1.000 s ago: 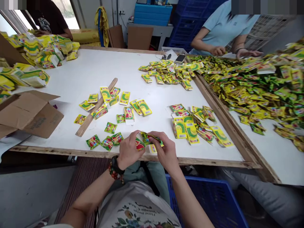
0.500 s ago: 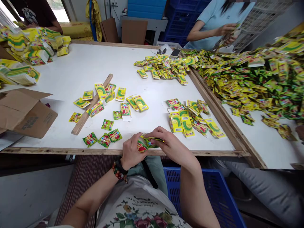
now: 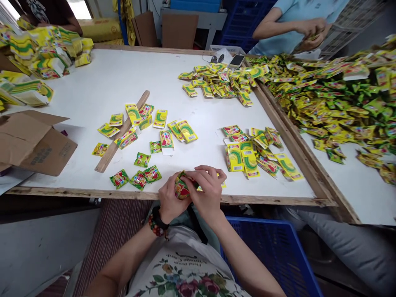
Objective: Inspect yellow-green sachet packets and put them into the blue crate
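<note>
My left hand (image 3: 169,199) is closed around a small green sachet (image 3: 181,187) with red fruit print, just above the table's front edge. The thumb and fingers of my right hand (image 3: 206,190) press on the same sachet from the right. A bit of yellow card (image 3: 223,185) shows behind my right fingers; whether they hold it is hidden. Several green sachets (image 3: 138,180) lie to the left of my hands. Beyond them are flat yellow cartons (image 3: 187,131), some resting on a wooden strip (image 3: 107,160). Another group of yellow cartons (image 3: 235,159) lies to the right.
Wooden rails (image 3: 287,132) edge the white table (image 3: 120,78). A large heap of sachets (image 3: 334,99) is on the right, carton stacks (image 3: 46,53) at the far left. A cardboard box (image 3: 40,144) stands left, a blue crate (image 3: 269,247) below. Two other people work across the table.
My right hand has moved left and closed in on the sachet in my left hand. The yellow piece at its fingers is now mostly covered. The view has shifted slightly.
</note>
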The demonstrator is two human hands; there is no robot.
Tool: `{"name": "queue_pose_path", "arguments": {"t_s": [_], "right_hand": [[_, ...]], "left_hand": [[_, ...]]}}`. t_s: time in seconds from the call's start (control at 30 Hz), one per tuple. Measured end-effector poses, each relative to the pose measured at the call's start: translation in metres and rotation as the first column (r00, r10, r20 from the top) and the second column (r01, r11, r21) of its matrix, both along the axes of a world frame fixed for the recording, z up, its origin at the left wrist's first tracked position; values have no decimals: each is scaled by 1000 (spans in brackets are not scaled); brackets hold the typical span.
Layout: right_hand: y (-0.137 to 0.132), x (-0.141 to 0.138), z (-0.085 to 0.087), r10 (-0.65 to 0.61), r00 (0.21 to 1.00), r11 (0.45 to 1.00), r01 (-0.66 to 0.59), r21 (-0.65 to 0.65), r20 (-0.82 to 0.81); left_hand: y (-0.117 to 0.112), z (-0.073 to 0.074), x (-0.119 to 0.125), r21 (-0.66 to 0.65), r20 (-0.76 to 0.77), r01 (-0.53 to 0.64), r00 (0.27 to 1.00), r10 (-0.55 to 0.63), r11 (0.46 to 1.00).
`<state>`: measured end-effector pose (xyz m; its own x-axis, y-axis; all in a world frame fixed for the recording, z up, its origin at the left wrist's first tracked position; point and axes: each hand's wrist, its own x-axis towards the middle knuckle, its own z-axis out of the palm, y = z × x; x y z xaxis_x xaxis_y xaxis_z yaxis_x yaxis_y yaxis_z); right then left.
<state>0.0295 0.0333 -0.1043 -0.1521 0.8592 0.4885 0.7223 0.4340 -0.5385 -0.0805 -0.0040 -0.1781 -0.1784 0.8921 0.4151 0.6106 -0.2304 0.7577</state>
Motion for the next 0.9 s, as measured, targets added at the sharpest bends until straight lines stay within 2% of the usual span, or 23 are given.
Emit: {"name": "queue_pose_path", "arguments": {"t_s": [0.1, 0.2, 0.3, 0.4, 0.47, 0.5, 0.57, 0.63, 0.7, 0.77, 0.8, 0.9], "right_hand": [[1, 6, 1, 40, 998, 999, -40, -8, -47], [-1, 9, 7, 59, 998, 998, -58, -37, 18], [-10, 3, 5, 73, 994, 997, -69, -47, 80], [-18, -6, -1, 195, 979, 972, -184, -145, 64], [-21, -6, -4, 255, 967, 944, -253, -211, -18], [-22, -4, -5, 249, 964, 938, -263, -226, -89], [-21, 1, -8, 134, 942, 942, -217, -255, -308], [-20, 6, -12, -29, 833, 921, -192, -338, -553], [-19, 8, -16, -105, 723, 857, -283, -430, -683], [-21, 7, -19, -80, 699, 801, -380, -463, -711], [-23, 5, -20, -66, 709, 799, -384, -463, -702], [-32, -1, -20, -81, 779, 877, -241, -415, -622]], "left_hand": [[-1, 2, -2, -43, 45, 5, 999, -3, 999], [-1, 3, -2, -99, 64, -8, 998, 14, 995], [-1, 1, -1, -99, 53, -36, 998, 41, 994], [-1, -3, -1, -99, 20, -101, 994, 103, 990], [-2, -4, -1, -102, 10, -100, 995, 101, 990], [-2, -3, -1, -100, 16, -80, 996, 82, 992], [-3, -2, -1, -81, 47, -29, 998, 33, 996], [-3, -2, 0, -23, 71, -5, 997, 7, 1000], [-2, -2, 0, 36, 59, 0, 998, -2, 999], [-1, -4, 1, 64, 38, 13, 999, -15, 998], [0, -5, 1, 66, 35, 22, 999, -24, 998], [-1, -9, 1, 82, 28, 54, 998, -57, 995]]}}
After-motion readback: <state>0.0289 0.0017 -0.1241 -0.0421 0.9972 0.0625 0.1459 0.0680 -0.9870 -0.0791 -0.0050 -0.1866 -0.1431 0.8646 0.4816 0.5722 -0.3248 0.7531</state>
